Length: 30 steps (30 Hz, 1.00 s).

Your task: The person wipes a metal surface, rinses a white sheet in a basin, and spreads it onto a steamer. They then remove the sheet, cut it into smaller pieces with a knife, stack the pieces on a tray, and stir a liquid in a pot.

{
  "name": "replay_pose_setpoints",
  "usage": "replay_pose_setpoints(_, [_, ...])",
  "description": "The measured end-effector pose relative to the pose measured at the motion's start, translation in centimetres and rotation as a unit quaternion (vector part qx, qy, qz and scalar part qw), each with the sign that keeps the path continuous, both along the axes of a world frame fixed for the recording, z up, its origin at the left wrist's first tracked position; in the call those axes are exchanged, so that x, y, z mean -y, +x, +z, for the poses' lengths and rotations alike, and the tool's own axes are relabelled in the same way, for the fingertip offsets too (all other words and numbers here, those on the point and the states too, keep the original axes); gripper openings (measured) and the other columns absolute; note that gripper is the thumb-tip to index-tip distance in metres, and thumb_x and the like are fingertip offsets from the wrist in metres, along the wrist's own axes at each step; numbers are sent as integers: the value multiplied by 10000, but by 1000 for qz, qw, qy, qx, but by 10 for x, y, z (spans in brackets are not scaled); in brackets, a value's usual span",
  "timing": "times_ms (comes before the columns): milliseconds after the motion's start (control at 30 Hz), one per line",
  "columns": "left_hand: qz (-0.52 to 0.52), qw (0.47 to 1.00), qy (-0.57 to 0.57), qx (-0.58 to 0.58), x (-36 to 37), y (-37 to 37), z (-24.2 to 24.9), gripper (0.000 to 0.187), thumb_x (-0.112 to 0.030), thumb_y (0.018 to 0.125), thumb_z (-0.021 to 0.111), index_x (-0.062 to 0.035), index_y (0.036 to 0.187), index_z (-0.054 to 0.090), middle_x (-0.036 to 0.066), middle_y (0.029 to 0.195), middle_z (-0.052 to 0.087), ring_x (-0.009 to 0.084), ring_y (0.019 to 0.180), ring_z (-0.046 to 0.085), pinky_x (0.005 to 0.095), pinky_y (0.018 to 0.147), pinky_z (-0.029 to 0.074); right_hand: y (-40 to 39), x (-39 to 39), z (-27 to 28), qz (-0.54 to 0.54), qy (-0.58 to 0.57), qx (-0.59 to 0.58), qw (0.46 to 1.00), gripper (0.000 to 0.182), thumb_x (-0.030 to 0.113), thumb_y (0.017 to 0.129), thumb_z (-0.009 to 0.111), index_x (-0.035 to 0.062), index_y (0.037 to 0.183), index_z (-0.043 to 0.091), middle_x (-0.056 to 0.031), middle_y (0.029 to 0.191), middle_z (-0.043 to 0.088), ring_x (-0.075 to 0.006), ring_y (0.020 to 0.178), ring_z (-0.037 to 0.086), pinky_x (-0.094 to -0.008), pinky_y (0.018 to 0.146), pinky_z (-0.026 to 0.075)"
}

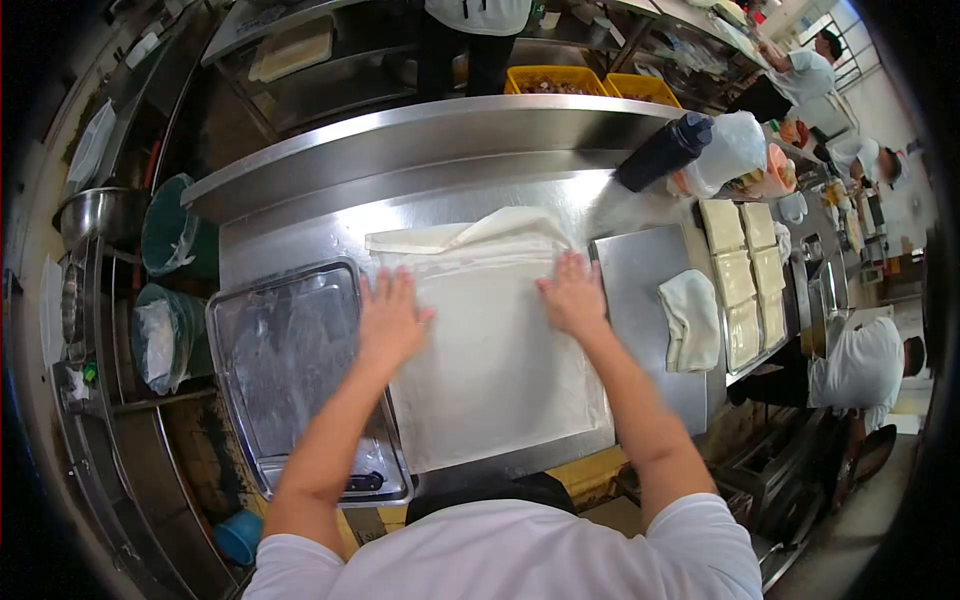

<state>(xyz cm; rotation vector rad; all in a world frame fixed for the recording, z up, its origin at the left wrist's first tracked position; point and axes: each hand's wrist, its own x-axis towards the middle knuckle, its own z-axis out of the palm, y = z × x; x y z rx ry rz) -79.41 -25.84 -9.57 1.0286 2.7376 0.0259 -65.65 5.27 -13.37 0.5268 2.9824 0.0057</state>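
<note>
A metal tray is seen at the left of the steel tabletop. Beside it, a pale dough sheet is pressed flat by the left hand and right hand, fingers spread. A folded cloth is laid further right.

I counted one large pale dough sheet under my two hands, left hand and right hand. There was one shallow steel tray, one folded white cloth, one black bottle and two yellow plastic crates.
</note>
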Motion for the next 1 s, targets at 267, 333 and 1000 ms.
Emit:
replay_pose_setpoints(267, [80,985,94,-122,2,-73,4,417,-218,908,609,21,1250,626,238,1523,405,407,1478,275,693,1184,99,-70,-47,33,58,-18,-171,983,353,101,863,584,-35,1188,601,-208,1225,618,-372,1216,543,-523,1083,392])
replay_pose_setpoints(333, [116,978,93,-150,-3,-88,-10,351,-131,862,624,19,1177,664,223,1480,452,397,1466,298,699,1178,119,-89,-54,17,99,5,-226,969,306,47,827,569,-20,1117,638,-202,1151,642,-369,1168,568,-494,1031,438])
replay_pose_setpoints(1000, [65,976,209,-12,72,64,29,434,56,706,663,-129,1096,706,165,1459,453,396,1432,334,639,1197,159,65,2,59,62,-176,-149,971,349,107,883,603,-30,1203,630,-220,1252,613,-408,1201,549,-446,1047,445])
